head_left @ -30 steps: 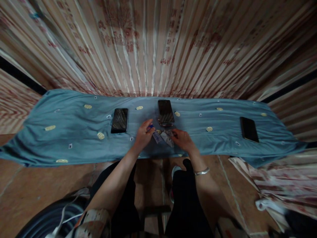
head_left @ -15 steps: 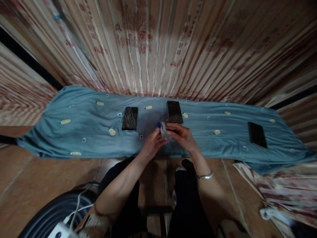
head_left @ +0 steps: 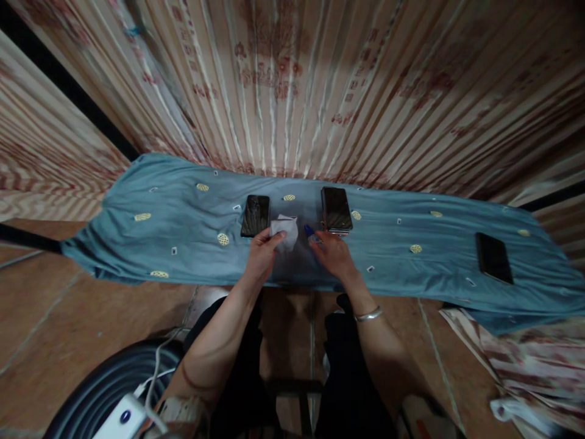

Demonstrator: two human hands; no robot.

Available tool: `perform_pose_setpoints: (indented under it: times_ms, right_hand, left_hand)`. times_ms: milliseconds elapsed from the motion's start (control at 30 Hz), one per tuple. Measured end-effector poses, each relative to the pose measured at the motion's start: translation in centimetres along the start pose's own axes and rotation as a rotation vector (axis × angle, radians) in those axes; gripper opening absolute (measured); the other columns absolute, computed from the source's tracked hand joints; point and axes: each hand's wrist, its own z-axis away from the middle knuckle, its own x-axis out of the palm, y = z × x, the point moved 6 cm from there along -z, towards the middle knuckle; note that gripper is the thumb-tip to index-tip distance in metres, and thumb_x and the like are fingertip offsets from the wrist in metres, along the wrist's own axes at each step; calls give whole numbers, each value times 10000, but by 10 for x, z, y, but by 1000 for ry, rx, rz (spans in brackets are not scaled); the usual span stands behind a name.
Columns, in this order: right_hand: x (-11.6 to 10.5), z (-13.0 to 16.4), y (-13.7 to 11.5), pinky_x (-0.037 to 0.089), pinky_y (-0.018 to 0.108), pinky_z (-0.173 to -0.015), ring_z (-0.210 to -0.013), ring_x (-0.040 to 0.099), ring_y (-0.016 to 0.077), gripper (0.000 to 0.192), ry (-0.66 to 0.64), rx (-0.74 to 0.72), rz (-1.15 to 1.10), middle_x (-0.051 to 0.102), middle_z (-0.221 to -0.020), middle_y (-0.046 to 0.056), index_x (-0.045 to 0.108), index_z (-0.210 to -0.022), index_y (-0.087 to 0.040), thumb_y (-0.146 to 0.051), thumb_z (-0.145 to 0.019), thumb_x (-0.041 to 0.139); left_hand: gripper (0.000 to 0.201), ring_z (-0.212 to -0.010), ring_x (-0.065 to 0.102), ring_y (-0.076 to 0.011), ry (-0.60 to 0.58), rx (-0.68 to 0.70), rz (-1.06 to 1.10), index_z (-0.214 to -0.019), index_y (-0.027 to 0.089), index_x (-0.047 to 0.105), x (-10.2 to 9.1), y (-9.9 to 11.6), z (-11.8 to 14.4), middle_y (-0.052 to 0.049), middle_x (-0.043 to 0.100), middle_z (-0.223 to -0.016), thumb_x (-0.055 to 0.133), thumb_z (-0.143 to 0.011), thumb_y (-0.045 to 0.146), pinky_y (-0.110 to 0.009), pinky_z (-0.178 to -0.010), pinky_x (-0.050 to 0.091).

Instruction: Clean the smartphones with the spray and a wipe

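At the center of the frame, a person's left hand (head_left: 261,251) pinches a pale cloth (head_left: 287,235) over a blue-draped worktop (head_left: 388,265), while the right hand (head_left: 337,253) grips a small blue-capped bottle (head_left: 313,238). A dark phone (head_left: 256,213) lies just beside the left; a phone stack (head_left: 337,207) sits just beyond the right.

a pleated curtain (head_left: 297,91) with reddish prints hangs behind a blue cover (head_left: 219,262) scattered with yellow and white motifs. dark bars (head_left: 68,87) show toward both ends. on the brown tiled floor (head_left: 109,305) side, a white box (head_left: 121,419), perhaps a power strip, appears with white cords (head_left: 156,366) before a black ribbed round object (head_left: 100,373).
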Motion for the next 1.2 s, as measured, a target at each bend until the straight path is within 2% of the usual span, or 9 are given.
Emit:
perform_pose_setpoints:
  times_ms: [133, 267, 400, 567, 800, 933, 1000, 1100, 1200]
  right_hand:
    - [12, -3, -9, 530, 445, -1039, -1231, 689, 343, 409, -51, 35, 139, 724, -1278, 266, 625, -1336, -84, -244, -962, 674]
    - [9, -16, -3, 546, 414, -997, -1131, 737, 315, 246, -31, 136, 86, 780, -1155, 208, 709, -1172, -134, -242, -954, 669]
    - [6, -23, 4, 577, 361, -877, -930, 764, 245, 177, 16, 196, -326, 813, -945, 65, 760, -989, -206, -337, -874, 726]
    - [2, -9, -11, 602, 334, -801, -885, 757, 226, 396, 16, 193, -1047, 823, -952, 36, 771, -946, -227, -553, -723, 796]
    - [-2, 12, -40, 653, 376, -751, -804, 788, 250, 499, -180, 319, -1383, 835, -893, 43, 745, -922, -244, -574, -576, 889]
    - [0, 13, -42, 652, 371, -711, -849, 795, 271, 471, -234, 300, -1366, 833, -924, 63, 748, -924, -225, -581, -633, 850]
    - [-2, 12, -38, 640, 357, -701, -832, 784, 257, 455, -185, 249, -1269, 828, -938, 59, 749, -963, -223, -574, -681, 815]
    - [-13, 13, -36, 618, 347, -726, -787, 752, 227, 516, -25, 126, -891, 817, -937, 41, 722, -1212, -230, -492, -768, 752]
    - [-19, 18, -46, 604, 366, -837, -876, 759, 237, 699, 17, -2, -487, 814, -1074, 65, 543, -1516, -238, -343, -839, 679]
  left_hand:
    - [355, -691, 686, -166, -1, 10, -13, -846, 211, 782, -9, 1, -1, 6, 750, -732, 928, -549, 342, -327, -746, 555]
    - [189, -696, 622, -144, 27, 120, -202, -765, 199, 780, -15, 4, -1, 19, 726, -728, 891, -616, 232, -306, -752, 507]
    - [89, -677, 550, -138, 59, 202, -414, -708, 188, 758, -19, 9, -1, 31, 662, -669, 835, -679, 155, -287, -697, 452]
    - [87, -640, 565, -136, 82, 204, -358, -731, 198, 746, -19, 14, -1, 33, 678, -655, 807, -722, 259, -266, -656, 465]
    - [264, -652, 649, -123, 76, 138, -123, -879, 194, 767, -15, 8, -6, 7, 765, -768, 828, -688, 365, -249, -657, 513]
    - [268, -774, 729, -174, 48, 72, -41, -888, 203, 760, -13, 2, -8, -23, 798, -836, 834, -695, 374, -296, -763, 567]
    - [247, -838, 751, -207, 16, 42, -10, -885, 210, 759, -11, -1, -8, -34, 803, -848, 826, -706, 366, -332, -814, 582]
    - [224, -882, 756, -225, -23, 29, -2, -881, 211, 760, -6, -2, -6, -39, 804, -870, 813, -702, 334, -356, -858, 582]
    - [237, -828, 735, -193, -25, 24, -9, -895, 205, 767, -5, -5, -4, -23, 799, -865, 807, -670, 269, -332, -845, 571]
